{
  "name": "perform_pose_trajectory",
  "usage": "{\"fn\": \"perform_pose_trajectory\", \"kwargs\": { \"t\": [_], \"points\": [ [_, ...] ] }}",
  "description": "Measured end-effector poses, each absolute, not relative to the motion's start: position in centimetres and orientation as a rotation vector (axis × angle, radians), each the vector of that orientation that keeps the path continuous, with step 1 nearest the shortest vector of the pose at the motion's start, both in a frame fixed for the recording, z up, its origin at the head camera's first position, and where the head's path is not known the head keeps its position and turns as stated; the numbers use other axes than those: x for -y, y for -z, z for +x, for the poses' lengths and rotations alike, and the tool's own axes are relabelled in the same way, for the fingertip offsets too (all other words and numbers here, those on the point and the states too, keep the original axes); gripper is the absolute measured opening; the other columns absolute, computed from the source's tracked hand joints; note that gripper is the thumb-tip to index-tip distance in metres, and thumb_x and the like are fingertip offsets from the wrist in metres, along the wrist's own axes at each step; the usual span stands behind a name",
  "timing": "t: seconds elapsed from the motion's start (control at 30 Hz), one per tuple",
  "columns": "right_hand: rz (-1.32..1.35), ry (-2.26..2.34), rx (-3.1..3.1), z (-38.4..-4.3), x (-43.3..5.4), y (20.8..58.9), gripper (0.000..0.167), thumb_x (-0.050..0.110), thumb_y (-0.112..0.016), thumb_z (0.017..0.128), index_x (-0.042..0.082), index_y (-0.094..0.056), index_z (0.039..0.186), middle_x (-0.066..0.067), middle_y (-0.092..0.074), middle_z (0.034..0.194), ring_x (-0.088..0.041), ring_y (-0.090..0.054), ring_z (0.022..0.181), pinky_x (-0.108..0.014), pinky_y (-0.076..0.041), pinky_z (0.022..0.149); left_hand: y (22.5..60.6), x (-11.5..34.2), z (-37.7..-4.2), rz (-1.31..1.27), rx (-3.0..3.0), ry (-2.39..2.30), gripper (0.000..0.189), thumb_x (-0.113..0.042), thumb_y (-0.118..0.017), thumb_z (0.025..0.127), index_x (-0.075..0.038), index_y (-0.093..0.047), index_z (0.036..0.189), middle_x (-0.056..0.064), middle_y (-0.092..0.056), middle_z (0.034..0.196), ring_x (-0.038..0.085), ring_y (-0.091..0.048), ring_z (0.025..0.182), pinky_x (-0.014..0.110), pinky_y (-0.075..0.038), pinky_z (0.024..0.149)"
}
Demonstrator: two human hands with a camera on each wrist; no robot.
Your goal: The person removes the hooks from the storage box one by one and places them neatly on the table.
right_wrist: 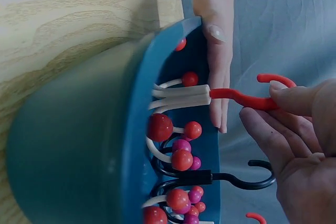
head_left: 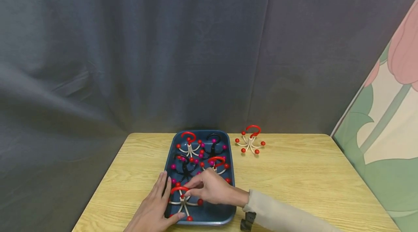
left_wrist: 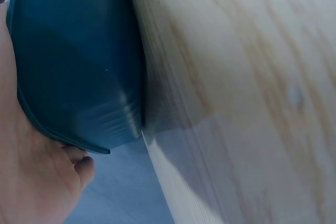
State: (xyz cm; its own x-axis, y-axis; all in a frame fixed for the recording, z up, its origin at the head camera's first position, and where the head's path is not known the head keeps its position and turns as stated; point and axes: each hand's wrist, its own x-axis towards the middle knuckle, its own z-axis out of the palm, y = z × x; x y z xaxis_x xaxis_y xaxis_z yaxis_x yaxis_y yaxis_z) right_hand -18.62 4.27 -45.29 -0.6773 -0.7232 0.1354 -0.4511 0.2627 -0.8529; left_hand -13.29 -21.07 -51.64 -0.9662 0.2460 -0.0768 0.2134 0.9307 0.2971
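My right hand (head_left: pixel 213 188) pinches the red hook (right_wrist: pixel 241 99) of a hanger (head_left: pixel 183 201) with white arms and red ball tips, between thumb and fingers. That hanger stands at the front left inside a dark blue bin (head_left: pixel 209 222), hook upward. My left hand (head_left: pixel 151 203) rests on the bin's front left corner, fingers straight along the left rim and thumb over the front edge. Behind the pinched hanger are two black hangers (head_left: pixel 185 169) with magenta balls and two white ones (head_left: pixel 189 148) with red hooks. The right hand partly hides the nearer white one.
Outside the bin, another red-hooked white hanger (head_left: pixel 250 142) stands on the wooden table (head_left: pixel 294 181) at the back right. A dark grey curtain (head_left: pixel 196 50) hangs behind the table. A flower-patterned cloth (head_left: pixel 388 127) is on the right.
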Motion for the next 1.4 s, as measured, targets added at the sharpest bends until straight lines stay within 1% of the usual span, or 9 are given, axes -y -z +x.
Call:
{"fn": "perform_pose_trajectory", "kwargs": {
  "t": [0.23, 0.4, 0.47, 0.63, 0.83, 0.93, 1.07, 1.27, 1.4],
  "points": [
    [-1.103, 1.395, -2.254, -18.7, -4.7, 44.6, 0.019, 0.017, -0.077, 0.096, 0.013, -0.083, 0.114, 0.003, -0.083, 0.104, 0.006, -0.074, 0.092, -0.013, -0.060, 0.079, 51.8, 20.9, -13.5, 0.342, -2.968, -0.409, 0.125, -0.094, -0.049, 0.082, -0.005, -0.026, 0.167, 0.015, -0.007, 0.179, 0.037, -0.015, 0.165, 0.058, -0.042, 0.122],
    [-1.092, 1.396, -2.290, -18.7, -5.3, 43.8, 0.019, 0.020, -0.077, 0.097, 0.018, -0.083, 0.114, 0.003, -0.083, 0.104, 0.003, -0.075, 0.084, -0.012, -0.054, 0.062, 51.7, 20.6, -13.6, 0.293, -2.925, -0.414, 0.127, -0.096, -0.049, 0.079, -0.007, -0.026, 0.167, 0.014, -0.007, 0.179, 0.038, -0.015, 0.164, 0.062, -0.038, 0.124],
    [-1.087, 1.400, -2.295, -18.7, -5.6, 43.4, 0.019, 0.021, -0.078, 0.097, 0.018, -0.084, 0.114, 0.002, -0.084, 0.103, -0.003, -0.075, 0.073, -0.013, -0.050, 0.054, 51.7, 20.5, -13.6, 0.279, -2.913, -0.423, 0.127, -0.096, -0.049, 0.079, -0.007, -0.026, 0.167, 0.013, -0.007, 0.179, 0.038, -0.015, 0.164, 0.063, -0.037, 0.124],
    [-1.095, 1.409, -2.328, -18.7, -6.6, 42.3, 0.021, 0.022, -0.079, 0.095, 0.019, -0.083, 0.115, 0.002, -0.084, 0.102, -0.011, -0.067, 0.053, -0.016, -0.047, 0.046, 51.6, 20.4, -13.7, 0.241, -2.905, -0.438, 0.130, -0.098, -0.049, 0.077, -0.008, -0.025, 0.167, 0.012, -0.006, 0.179, 0.037, -0.014, 0.165, 0.063, -0.035, 0.125],
    [-1.130, 1.479, -2.395, -18.7, -8.0, 40.8, 0.022, 0.018, -0.082, 0.092, 0.014, -0.084, 0.113, -0.004, -0.084, 0.100, -0.001, -0.069, 0.064, -0.015, -0.045, 0.051, 51.6, 20.5, -13.8, 0.248, -2.901, -0.426, 0.132, -0.098, -0.050, 0.076, -0.007, -0.025, 0.167, 0.013, -0.006, 0.179, 0.037, -0.013, 0.165, 0.062, -0.034, 0.126],
    [-1.089, 1.528, -2.423, -18.8, -8.8, 40.3, 0.023, 0.018, -0.083, 0.091, 0.012, -0.084, 0.113, -0.007, -0.084, 0.102, 0.003, -0.072, 0.073, -0.015, -0.049, 0.055, 51.7, 20.6, -13.8, 0.257, -2.903, -0.416, 0.131, -0.098, -0.050, 0.076, -0.007, -0.026, 0.167, 0.013, -0.007, 0.179, 0.037, -0.014, 0.165, 0.061, -0.034, 0.127],
    [-0.992, 1.574, -2.438, -18.9, -10.0, 39.5, 0.023, 0.020, -0.083, 0.091, 0.012, -0.084, 0.113, -0.006, -0.084, 0.102, 0.000, -0.074, 0.075, -0.016, -0.052, 0.057, 51.6, 20.5, -13.8, 0.256, -2.896, -0.415, 0.132, -0.098, -0.050, 0.076, -0.005, -0.027, 0.166, 0.015, -0.008, 0.179, 0.038, -0.013, 0.164, 0.062, -0.032, 0.128],
    [-0.944, 1.624, -2.454, -19.2, -12.3, 38.6, 0.025, 0.021, -0.082, 0.092, 0.011, -0.083, 0.115, -0.005, -0.084, 0.101, -0.003, -0.072, 0.070, -0.016, -0.047, 0.055, 51.5, 20.5, -13.7, 0.260, -2.890, -0.428, 0.131, -0.097, -0.051, 0.077, -0.005, -0.028, 0.166, 0.016, -0.008, 0.179, 0.040, -0.012, 0.165, 0.062, -0.028, 0.130],
    [-0.913, 1.653, -2.487, -19.4, -14.2, 38.1, 0.026, 0.021, -0.083, 0.091, 0.011, -0.083, 0.115, -0.005, -0.084, 0.102, -0.006, -0.076, 0.075, -0.019, -0.053, 0.058, 51.5, 20.5, -13.7, 0.266, -2.892, -0.425, 0.130, -0.097, -0.051, 0.077, -0.005, -0.028, 0.166, 0.016, -0.008, 0.179, 0.040, -0.012, 0.165, 0.062, -0.028, 0.130]
  ]
}}
